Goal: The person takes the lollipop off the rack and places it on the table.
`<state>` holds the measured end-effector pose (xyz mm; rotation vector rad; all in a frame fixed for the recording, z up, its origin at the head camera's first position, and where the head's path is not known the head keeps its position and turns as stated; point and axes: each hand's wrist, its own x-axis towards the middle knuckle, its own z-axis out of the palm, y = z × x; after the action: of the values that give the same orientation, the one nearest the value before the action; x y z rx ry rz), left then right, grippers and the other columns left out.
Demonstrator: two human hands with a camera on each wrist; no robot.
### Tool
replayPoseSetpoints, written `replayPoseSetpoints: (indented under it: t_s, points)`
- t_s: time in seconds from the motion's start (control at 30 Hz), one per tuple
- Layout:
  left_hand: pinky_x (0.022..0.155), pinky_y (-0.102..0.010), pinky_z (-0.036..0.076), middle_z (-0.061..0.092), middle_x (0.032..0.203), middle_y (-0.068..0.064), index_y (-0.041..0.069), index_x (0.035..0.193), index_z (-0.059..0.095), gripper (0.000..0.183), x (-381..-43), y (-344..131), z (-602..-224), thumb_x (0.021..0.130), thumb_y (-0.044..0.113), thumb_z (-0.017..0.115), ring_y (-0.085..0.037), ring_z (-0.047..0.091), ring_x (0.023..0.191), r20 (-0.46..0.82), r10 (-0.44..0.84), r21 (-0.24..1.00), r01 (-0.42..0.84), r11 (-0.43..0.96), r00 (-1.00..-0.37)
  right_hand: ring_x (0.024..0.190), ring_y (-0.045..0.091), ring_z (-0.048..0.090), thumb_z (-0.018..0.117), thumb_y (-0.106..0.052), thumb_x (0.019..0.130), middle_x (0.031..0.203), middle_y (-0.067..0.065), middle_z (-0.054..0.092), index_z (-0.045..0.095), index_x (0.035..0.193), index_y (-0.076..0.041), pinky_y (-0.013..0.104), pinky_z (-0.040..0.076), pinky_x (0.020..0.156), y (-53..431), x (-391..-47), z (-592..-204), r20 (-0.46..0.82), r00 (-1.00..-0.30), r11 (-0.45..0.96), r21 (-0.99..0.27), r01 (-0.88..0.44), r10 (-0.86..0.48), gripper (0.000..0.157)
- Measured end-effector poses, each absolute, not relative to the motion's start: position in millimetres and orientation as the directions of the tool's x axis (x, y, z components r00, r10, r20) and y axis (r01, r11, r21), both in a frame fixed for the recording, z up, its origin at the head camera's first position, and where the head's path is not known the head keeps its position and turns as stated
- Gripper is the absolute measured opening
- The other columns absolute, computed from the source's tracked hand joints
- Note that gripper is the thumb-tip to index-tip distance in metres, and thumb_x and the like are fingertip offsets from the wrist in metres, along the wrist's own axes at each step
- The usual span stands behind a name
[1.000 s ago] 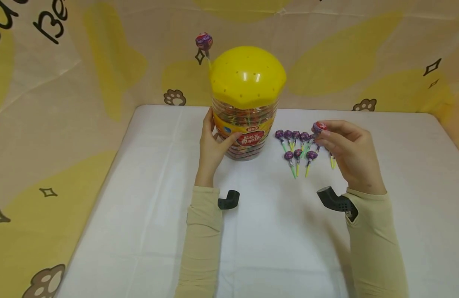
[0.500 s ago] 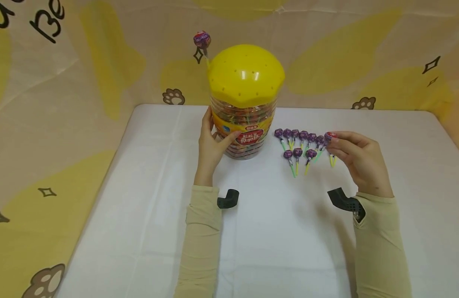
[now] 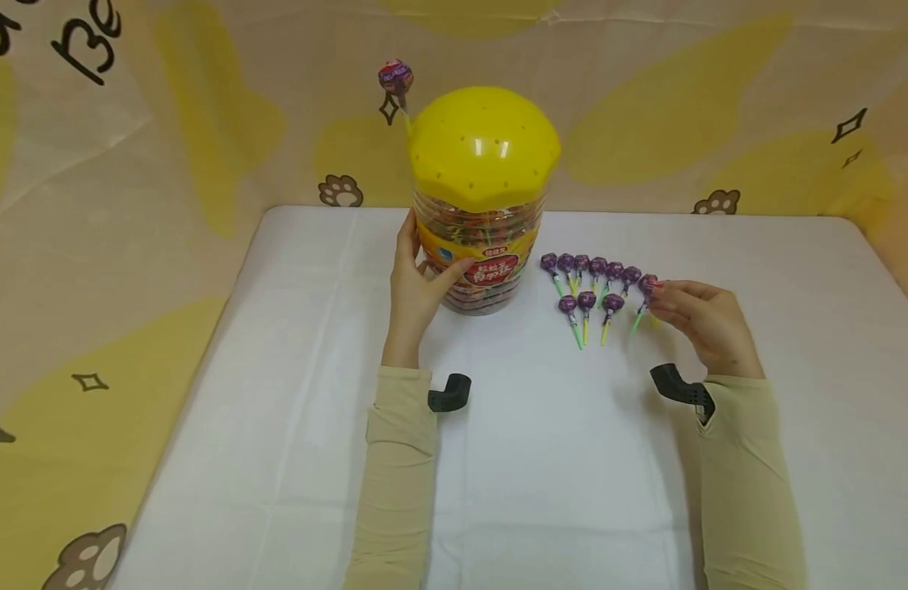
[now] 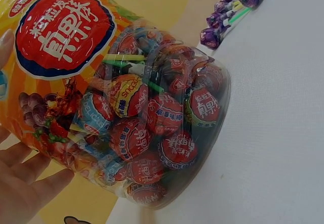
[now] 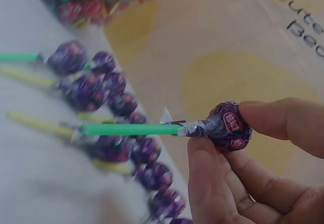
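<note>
My left hand (image 3: 415, 299) holds a clear lollipop jar (image 3: 472, 303) from its left side, thumb across the front. A bulging yellow lid (image 3: 483, 143) tops the jar, and red, blue and yellow wrapped lollipops (image 4: 130, 139) show through its wall. Between the thumb and fingers of my right hand (image 3: 708, 319) is a purple-wrapped lollipop (image 5: 230, 125) by its head; its green stick is free. That hand is at the right end of two rows of purple lollipops (image 3: 587, 300) on the table. Its fingers partly hide a yellow stick behind them.
A lone lollipop (image 3: 396, 77) sticks up beside the lid's left edge. The white-covered table (image 3: 557, 475) ends at a patterned cloth backdrop (image 3: 646, 98). Black wrist cameras (image 3: 450, 393) sit at both sleeves.
My right hand has moved right along the back row, then down towards the table with its lollipop, whose green stick now shows. The left hand still holds the jar.
</note>
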<state>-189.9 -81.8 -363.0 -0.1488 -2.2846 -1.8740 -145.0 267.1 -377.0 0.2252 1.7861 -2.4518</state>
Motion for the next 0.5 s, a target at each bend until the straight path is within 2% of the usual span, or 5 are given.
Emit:
replayPoseSetpoints:
  t_s: [0.27,0.5]
  points:
    - [0.111,-0.046,0.027,0.02,0.155,-0.002,0.016,0.152,0.014,0.091,-191.0,-82.0,-364.1,0.083,0.022,0.074,-0.019,0.022,0.14,0.202,-0.029,0.963,0.193,0.19,-0.979,0.076,0.009,0.068,0.059,-0.001,0.091,0.083,-0.001,0.07,0.074,0.079,-0.011,0.019,0.054,0.074,277.6,-150.3,-395.6,-0.276,-0.961,-0.193,-0.942,0.274,-0.018,0.022]
    - [0.11,-0.044,0.028,0.022,0.154,-0.004,0.014,0.151,0.015,0.091,-190.5,-82.0,-362.6,0.083,0.022,0.075,-0.019,0.023,0.14,0.2,-0.035,0.962,0.189,0.199,-0.979,0.074,0.01,0.068,0.057,0.002,0.091,0.081,0.0,0.071,0.074,0.077,-0.011,0.02,0.055,0.072,277.3,-151.7,-401.7,-0.296,-0.955,-0.202,-0.935,0.291,-0.01,0.026]
